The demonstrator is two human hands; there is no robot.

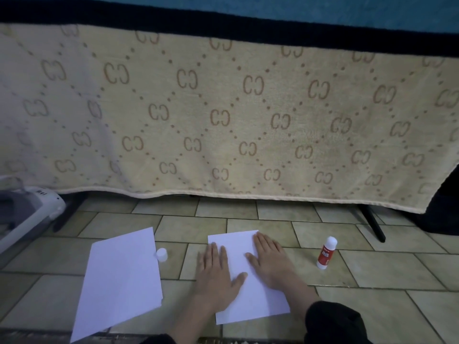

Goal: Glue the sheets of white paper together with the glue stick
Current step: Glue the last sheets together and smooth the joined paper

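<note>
A white paper sheet point(248, 301) lies on the tiled floor in front of me. My left hand point(216, 271) rests flat on its left edge, fingers spread. My right hand point(269, 259) lies flat on its right side, palm down. Neither hand holds anything. A second stack of white paper point(121, 279) lies apart to the left, tilted. The glue stick point(326, 253), red label and white top, stands upright on the floor to the right of the pressed sheet. Its small white cap point(162, 254) sits beside the left stack's right edge.
A beige patterned towel point(223, 115) hangs over a rack across the back, with black rack legs point(373, 224) reaching the floor. A white and grey appliance point(22, 214) sits at the far left. A dark sleeve point(332, 324) covers my right forearm.
</note>
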